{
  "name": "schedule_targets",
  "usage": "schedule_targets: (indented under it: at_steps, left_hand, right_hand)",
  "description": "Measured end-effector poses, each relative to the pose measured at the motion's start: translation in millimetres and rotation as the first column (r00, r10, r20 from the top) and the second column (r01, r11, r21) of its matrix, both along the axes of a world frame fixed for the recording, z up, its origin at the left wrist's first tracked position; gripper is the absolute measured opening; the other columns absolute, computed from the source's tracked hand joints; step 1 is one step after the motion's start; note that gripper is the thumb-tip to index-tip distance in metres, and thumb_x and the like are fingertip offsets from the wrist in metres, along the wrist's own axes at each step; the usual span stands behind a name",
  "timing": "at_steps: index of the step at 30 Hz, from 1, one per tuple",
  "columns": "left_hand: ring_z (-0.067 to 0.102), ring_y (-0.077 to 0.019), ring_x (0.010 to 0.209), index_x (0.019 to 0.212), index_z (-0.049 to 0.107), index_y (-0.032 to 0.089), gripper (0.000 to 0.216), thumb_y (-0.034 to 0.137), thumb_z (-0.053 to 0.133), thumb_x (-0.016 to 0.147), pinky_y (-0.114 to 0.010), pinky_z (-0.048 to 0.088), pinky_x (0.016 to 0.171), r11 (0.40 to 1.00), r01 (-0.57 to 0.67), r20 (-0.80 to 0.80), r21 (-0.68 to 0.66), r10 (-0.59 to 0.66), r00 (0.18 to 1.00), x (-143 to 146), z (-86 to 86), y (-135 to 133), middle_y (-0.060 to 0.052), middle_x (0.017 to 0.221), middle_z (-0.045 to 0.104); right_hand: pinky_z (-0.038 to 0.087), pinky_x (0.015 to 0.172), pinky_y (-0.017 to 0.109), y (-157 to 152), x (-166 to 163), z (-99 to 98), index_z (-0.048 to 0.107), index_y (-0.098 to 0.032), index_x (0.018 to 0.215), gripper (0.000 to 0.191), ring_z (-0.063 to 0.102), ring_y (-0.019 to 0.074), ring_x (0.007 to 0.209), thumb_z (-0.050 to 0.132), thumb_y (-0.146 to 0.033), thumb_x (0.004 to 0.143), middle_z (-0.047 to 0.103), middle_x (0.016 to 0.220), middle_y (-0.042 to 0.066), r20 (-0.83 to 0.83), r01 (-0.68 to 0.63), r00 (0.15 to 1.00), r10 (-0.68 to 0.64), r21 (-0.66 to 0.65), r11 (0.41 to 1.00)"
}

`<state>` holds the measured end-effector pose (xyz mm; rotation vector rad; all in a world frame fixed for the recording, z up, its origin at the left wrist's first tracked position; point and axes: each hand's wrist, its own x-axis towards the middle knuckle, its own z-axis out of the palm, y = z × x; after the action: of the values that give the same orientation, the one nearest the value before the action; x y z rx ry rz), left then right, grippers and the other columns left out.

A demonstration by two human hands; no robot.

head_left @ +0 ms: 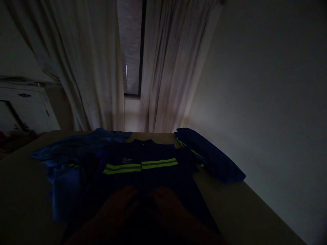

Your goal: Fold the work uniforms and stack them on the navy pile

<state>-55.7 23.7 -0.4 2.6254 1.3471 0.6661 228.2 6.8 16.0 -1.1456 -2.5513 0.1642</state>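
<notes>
Because the room is so dim, the view from my head gives me little more than dark shapes. My left hand [120,209] and my right hand [170,209] lie side by side low in the picture, both resting on the lower part of a navy jacket [153,177]. Whether my fingers are spread flat or curled into the cloth I cannot tell, since they melt into the shadow. The navy jacket lies spread on the desk [255,211] straight ahead of me, collar at the far end, with yellow-green reflective stripes [140,166] across its chest and a small pale print just above them. Against its left side a lighter blue garment [66,163] lies crumpled. On the other side, just beside the jacket's shoulder, a folded navy garment [212,156] rests near the desk's edge, a sliver of yellow-green showing along it. Behind the desk hang pale curtains [97,68], parted over a narrow strip of window [131,47]. A white cabinet [25,105] stands at the far left, and a bare wall [268,85] fills the right.
</notes>
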Motion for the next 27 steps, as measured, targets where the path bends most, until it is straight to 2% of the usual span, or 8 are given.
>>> schedule_targets:
  at_steps: [2, 4, 7, 11, 15, 18, 23, 27]
  left_hand:
    - [0.064, -0.0269, 0.127, 0.133, 0.066, 0.032, 0.043, 0.041, 0.039, 0.101, -0.046, 0.051, 0.112, 0.991, -0.133, 0.0, -0.025, 0.133, 0.991, -1, 20.7, 64, -0.005, 0.135, 0.07]
    - [0.063, -0.0265, 0.129, 0.132, 0.066, 0.023, 0.047, 0.034, 0.033, 0.101, -0.045, 0.048, 0.114, 0.976, -0.214, -0.027, -0.034, 0.213, 0.977, -8, 39.7, 130, -0.009, 0.135, 0.07]
    - [0.061, -0.0314, 0.131, 0.131, 0.065, 0.015, 0.049, 0.026, 0.031, 0.098, -0.051, 0.043, 0.115, 0.951, -0.309, -0.057, -0.031, 0.307, 0.95, -33, 55.4, 206, -0.017, 0.136, 0.068]
    - [0.068, -0.0366, 0.119, 0.116, 0.072, 0.014, 0.041, 0.03, 0.051, 0.084, -0.052, 0.049, 0.107, 0.926, -0.357, -0.114, -0.12, 0.345, 0.932, -81, 53.9, 255, -0.02, 0.124, 0.073]
    - [0.075, -0.03, 0.099, 0.098, 0.076, 0.021, 0.032, 0.034, 0.066, 0.07, -0.037, 0.059, 0.09, 0.925, -0.269, -0.124, -0.266, 0.244, 0.962, -115, 51.5, 276, -0.008, 0.104, 0.081]
    - [0.075, -0.0281, 0.092, 0.096, 0.075, 0.02, 0.029, 0.035, 0.064, 0.074, -0.036, 0.06, 0.086, 0.931, -0.212, -0.111, -0.297, 0.187, 0.976, -128, 53.1, 277, -0.003, 0.096, 0.08]
    - [0.063, -0.0331, 0.124, 0.115, 0.071, 0.022, 0.039, 0.033, 0.044, 0.089, -0.051, 0.045, 0.112, 0.978, -0.181, -0.098, -0.108, 0.171, 0.98, -149, 39.1, 230, -0.012, 0.127, 0.072]
    - [0.066, -0.0324, 0.119, 0.114, 0.074, 0.028, 0.041, 0.027, 0.042, 0.087, -0.051, 0.049, 0.108, 0.998, -0.013, -0.224, -0.069, -0.003, 0.975, -159, 21.8, 186, -0.011, 0.125, 0.073]
  right_hand:
    - [0.039, 0.116, 0.041, 75, 1, 33.6, 0.051, -0.025, 0.148, 0.049, 0.052, 0.0255, 0.137, 0.053, -0.045, 0.103, 0.057, 0.15, 0.009, 0.026, 0.073, 0.997, -0.073, -0.014, 0.997]
    - [0.034, 0.12, 0.038, 147, 4, 47.3, 0.048, -0.023, 0.151, 0.051, 0.042, 0.0234, 0.146, 0.056, -0.035, 0.102, 0.045, 0.16, 0.01, 0.103, 0.229, 0.969, -0.223, -0.042, 0.973]
    - [0.033, 0.118, 0.044, 225, 21, 40.2, 0.04, -0.014, 0.155, 0.06, 0.038, 0.029, 0.149, 0.057, -0.028, 0.1, 0.039, 0.162, 0.018, 0.137, 0.382, 0.918, -0.372, -0.048, 0.923]
    - [0.039, 0.112, 0.046, 273, 63, 24.8, 0.051, -0.012, 0.148, 0.063, 0.053, 0.0333, 0.135, 0.069, -0.035, 0.093, 0.057, 0.146, 0.021, 0.206, 0.45, 0.881, -0.427, -0.08, 0.89]
    - [0.046, 0.103, 0.04, 295, 95, 29.2, 0.067, -0.019, 0.132, 0.052, 0.063, 0.0309, 0.121, 0.079, -0.033, 0.084, 0.07, 0.131, 0.013, 0.275, 0.412, 0.887, -0.37, -0.112, 0.904]
    - [0.047, 0.098, 0.035, 294, 104, 36.4, 0.068, -0.02, 0.129, 0.043, 0.066, 0.0276, 0.114, 0.074, -0.025, 0.087, 0.072, 0.124, 0.009, 0.299, 0.357, 0.901, -0.314, -0.102, 0.928]
    - [0.039, 0.107, 0.039, 246, 119, 43.1, 0.064, -0.018, 0.134, 0.039, 0.059, 0.0274, 0.12, 0.049, -0.012, 0.098, 0.067, 0.123, 0.016, 0.336, 0.274, 0.906, -0.258, 0.002, 0.962]
    - [0.04, 0.105, 0.036, 208, 137, 52.8, 0.064, -0.021, 0.136, 0.047, 0.058, 0.0256, 0.121, 0.052, -0.006, 0.093, 0.065, 0.123, 0.014, 0.416, 0.186, 0.893, -0.169, 0.0, 0.983]
